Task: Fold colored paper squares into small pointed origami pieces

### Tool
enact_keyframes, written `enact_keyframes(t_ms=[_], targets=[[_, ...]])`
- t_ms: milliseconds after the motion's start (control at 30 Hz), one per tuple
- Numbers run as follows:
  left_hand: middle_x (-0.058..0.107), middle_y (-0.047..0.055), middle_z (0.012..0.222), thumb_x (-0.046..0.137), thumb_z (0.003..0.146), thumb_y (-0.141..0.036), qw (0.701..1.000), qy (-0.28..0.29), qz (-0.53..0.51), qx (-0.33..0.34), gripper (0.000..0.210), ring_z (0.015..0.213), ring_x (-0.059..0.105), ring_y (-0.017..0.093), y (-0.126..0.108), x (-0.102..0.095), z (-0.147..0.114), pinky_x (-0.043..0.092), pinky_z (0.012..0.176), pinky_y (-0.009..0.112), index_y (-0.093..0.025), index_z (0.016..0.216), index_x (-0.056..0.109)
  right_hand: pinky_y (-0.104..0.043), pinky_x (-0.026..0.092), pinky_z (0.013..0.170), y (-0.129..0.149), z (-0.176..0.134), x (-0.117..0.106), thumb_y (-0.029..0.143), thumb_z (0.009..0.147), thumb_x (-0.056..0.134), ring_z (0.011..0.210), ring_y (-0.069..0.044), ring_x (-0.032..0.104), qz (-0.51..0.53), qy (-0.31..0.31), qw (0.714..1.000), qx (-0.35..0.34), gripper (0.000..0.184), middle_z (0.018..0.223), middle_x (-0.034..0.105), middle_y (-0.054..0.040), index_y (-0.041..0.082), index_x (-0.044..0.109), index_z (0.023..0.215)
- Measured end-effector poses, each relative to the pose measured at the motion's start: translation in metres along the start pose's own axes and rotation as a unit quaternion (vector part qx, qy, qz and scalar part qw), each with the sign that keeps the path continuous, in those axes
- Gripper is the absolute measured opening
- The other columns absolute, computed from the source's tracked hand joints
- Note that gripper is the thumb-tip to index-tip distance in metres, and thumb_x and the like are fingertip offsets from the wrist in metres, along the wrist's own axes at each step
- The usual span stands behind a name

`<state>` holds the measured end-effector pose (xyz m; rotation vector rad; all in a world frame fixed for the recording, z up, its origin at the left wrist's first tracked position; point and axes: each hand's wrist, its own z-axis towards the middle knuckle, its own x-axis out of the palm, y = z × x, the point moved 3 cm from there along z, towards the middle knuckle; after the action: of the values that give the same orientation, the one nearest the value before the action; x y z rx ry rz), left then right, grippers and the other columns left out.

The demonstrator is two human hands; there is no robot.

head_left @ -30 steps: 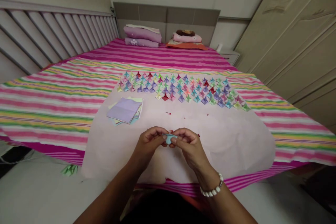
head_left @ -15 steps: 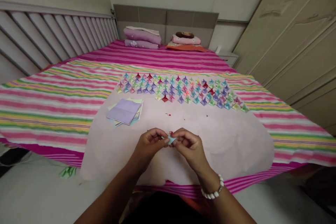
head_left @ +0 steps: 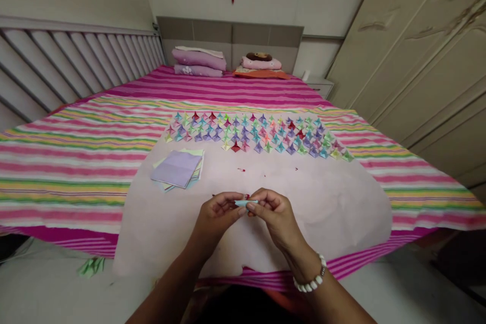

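A small folded piece of light blue paper [head_left: 241,203] is pinched between my two hands, low over the sheet. My left hand [head_left: 222,212] grips its left end between thumb and fingers. The fingers of my right hand [head_left: 271,211] close on its right end, with the thumb lying across the front. Just behind the paper, a small red mark or scrap [head_left: 247,196] shows on the pale sheet [head_left: 326,212]. To the left sits a stack of square coloured papers [head_left: 178,168], a purple one on top.
Rows of small folded paper shapes [head_left: 258,147] in many colours cover the sheet's far part. Beneath lies a striped bedspread [head_left: 68,162]. Folded bedding [head_left: 199,61] is piled near the headboard. A white railing [head_left: 83,55] runs along the left. Green paper [head_left: 91,266] lies on the floor.
The blue paper has turned from a small pointed shape to a narrow, nearly level strip. My right thumb has moved left across it. The whole view has shifted slightly.
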<state>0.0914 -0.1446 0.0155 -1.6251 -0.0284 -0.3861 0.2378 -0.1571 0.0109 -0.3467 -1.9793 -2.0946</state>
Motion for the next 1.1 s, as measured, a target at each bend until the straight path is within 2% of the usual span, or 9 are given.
enact_keyframes(t_ms=[100,267,367,467,633,833,1100], targets=[[0.073,0.002,0.075,0.077,0.064,-0.021,0.999,0.000,0.039,0.038,0.017,0.074,0.067,0.015,-0.003,-0.002,-0.002,0.054,0.071,0.025,-0.017,0.080,0.073,-0.022,0.045,0.056,-0.001,-0.002,0.001,0.023,0.063,0.082,0.057,-0.010,0.059,-0.008,-0.007,1.000,-0.005,0.014,0.063,0.066,0.0011,0.018,0.071,0.071],[0.072,0.003,0.080,0.073,0.070,-0.020,0.987,0.000,0.109,0.115,0.010,0.076,0.067,0.015,-0.008,-0.009,-0.007,0.054,0.069,0.023,-0.020,0.079,0.075,-0.024,0.046,0.057,-0.007,-0.006,0.007,0.025,0.063,0.082,0.057,-0.011,0.060,0.017,-0.001,1.000,0.006,0.017,0.063,0.068,0.0004,0.019,0.072,0.074],[0.073,0.003,0.081,0.072,0.072,-0.020,0.981,0.004,0.129,0.144,0.009,0.080,0.067,0.016,-0.010,-0.014,-0.009,0.055,0.071,0.023,-0.021,0.079,0.076,-0.025,0.046,0.059,-0.009,-0.008,0.014,0.027,0.063,0.082,0.057,-0.011,0.059,0.047,0.001,0.999,0.020,0.019,0.061,0.067,0.0007,0.018,0.071,0.076],[0.073,0.003,0.082,0.072,0.072,-0.020,0.977,0.012,0.141,0.158,0.009,0.082,0.067,0.017,-0.011,-0.017,-0.010,0.055,0.073,0.025,-0.021,0.079,0.076,-0.024,0.044,0.058,-0.009,-0.009,0.021,0.028,0.065,0.081,0.056,-0.010,0.057,0.062,-0.001,0.998,0.019,0.017,0.061,0.066,0.0010,0.017,0.069,0.068],[0.072,0.004,0.078,0.072,0.071,-0.024,0.979,0.009,0.160,0.128,0.007,0.077,0.066,0.018,-0.011,-0.023,-0.010,0.053,0.069,0.026,-0.021,0.077,0.075,-0.023,0.042,0.056,-0.013,-0.009,0.028,0.028,0.064,0.081,0.054,-0.010,0.057,0.059,-0.008,0.998,0.019,0.020,0.057,0.064,0.0019,0.017,0.064,0.063],[0.065,0.002,0.064,0.070,0.074,-0.029,0.977,0.051,0.189,0.090,0.013,0.065,0.058,0.015,-0.010,-0.031,-0.007,0.046,0.062,0.024,-0.018,0.066,0.070,-0.024,0.041,0.055,-0.021,-0.010,0.035,0.034,0.068,0.078,0.052,-0.011,0.057,0.074,-0.015,0.997,0.031,0.023,0.055,0.063,0.0024,0.017,0.062,0.064],[0.059,-0.001,0.057,0.073,0.069,-0.039,0.992,0.031,0.118,-0.012,0.024,0.059,0.051,0.012,0.008,-0.044,0.001,0.040,0.059,0.023,-0.016,0.064,0.067,-0.024,0.039,0.054,-0.024,-0.006,0.043,0.036,0.068,0.077,0.048,-0.011,0.053,0.024,-0.047,0.999,0.007,0.026,0.050,0.061,0.0024,0.017,0.061,0.058]])
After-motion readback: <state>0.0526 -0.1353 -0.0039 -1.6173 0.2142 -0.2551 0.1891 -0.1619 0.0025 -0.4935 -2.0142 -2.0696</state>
